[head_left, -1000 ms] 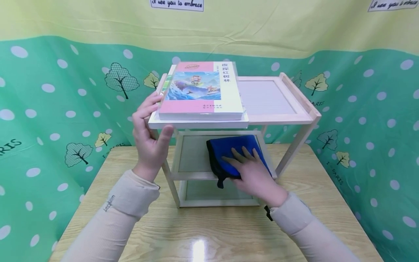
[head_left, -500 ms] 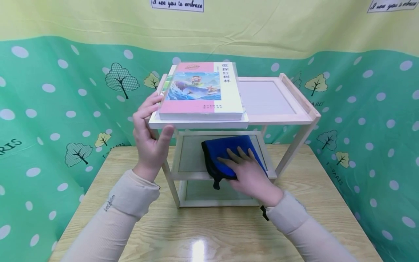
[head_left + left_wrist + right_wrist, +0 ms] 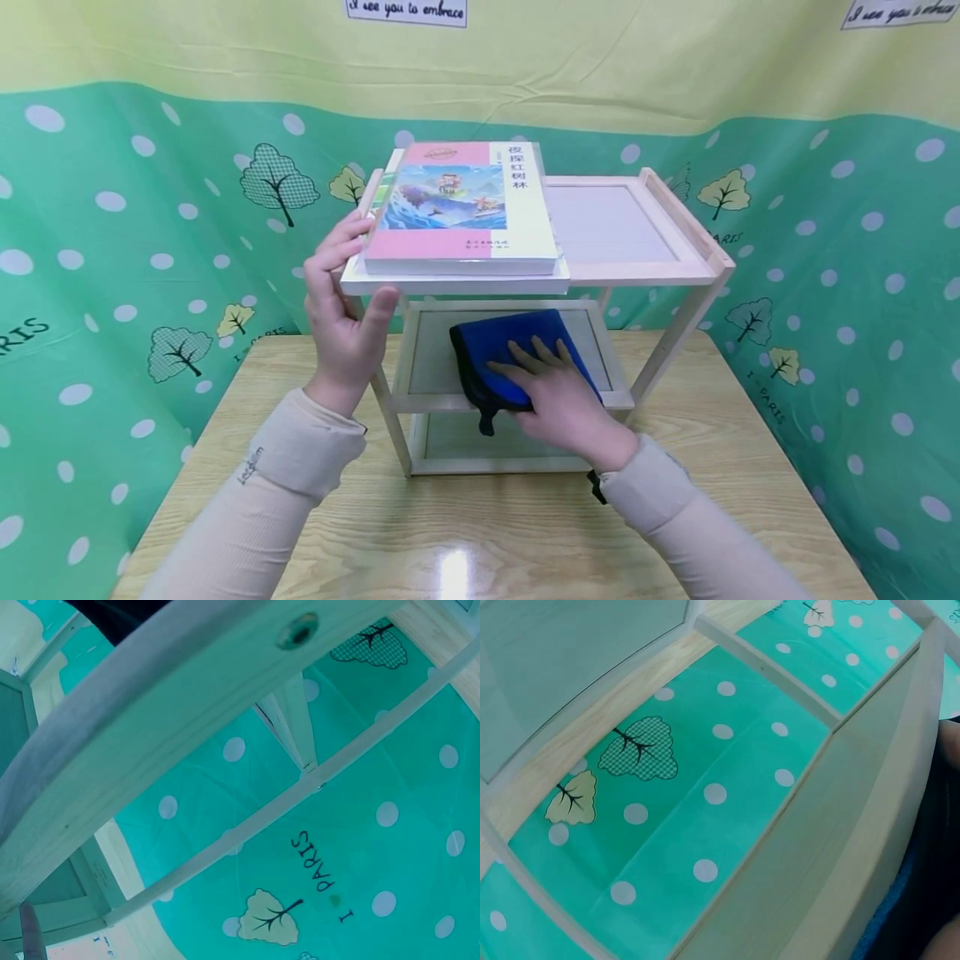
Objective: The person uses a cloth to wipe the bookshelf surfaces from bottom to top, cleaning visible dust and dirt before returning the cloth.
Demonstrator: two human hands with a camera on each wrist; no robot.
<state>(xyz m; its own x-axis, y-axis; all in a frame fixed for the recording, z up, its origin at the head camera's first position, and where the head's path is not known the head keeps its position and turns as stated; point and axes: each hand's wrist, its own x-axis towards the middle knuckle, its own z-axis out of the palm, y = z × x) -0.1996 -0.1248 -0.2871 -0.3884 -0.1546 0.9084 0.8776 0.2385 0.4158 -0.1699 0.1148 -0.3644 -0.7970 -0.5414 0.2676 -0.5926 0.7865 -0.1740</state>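
A small light-wood shelf rack [image 3: 667, 342] stands on the table. My left hand [image 3: 341, 325] holds the left end of its top tier, fingers along the outer side and thumb in front. In the left wrist view a fingertip [image 3: 31, 930] shows at the wooden edge. My right hand [image 3: 566, 400] presses with spread, straight fingers on a folded blue cloth [image 3: 487, 346] with black edging and a small loop. The cloth lies on the middle tier and overhangs its front edge. My right thumb is mostly hidden. In the right wrist view only parts of the hand and cloth show.
Two stacked books [image 3: 457, 200] lie on the left part of the top tier, the lower one jutting over the front edge. A lower tier [image 3: 502, 465] sits beneath. The wooden table [image 3: 375, 533] extends around the rack; a green patterned curtain [image 3: 150, 275] hangs behind.
My right hand has slid the blue cloth leftward along the middle tier. The left hand, the books and the rack have stayed in place.
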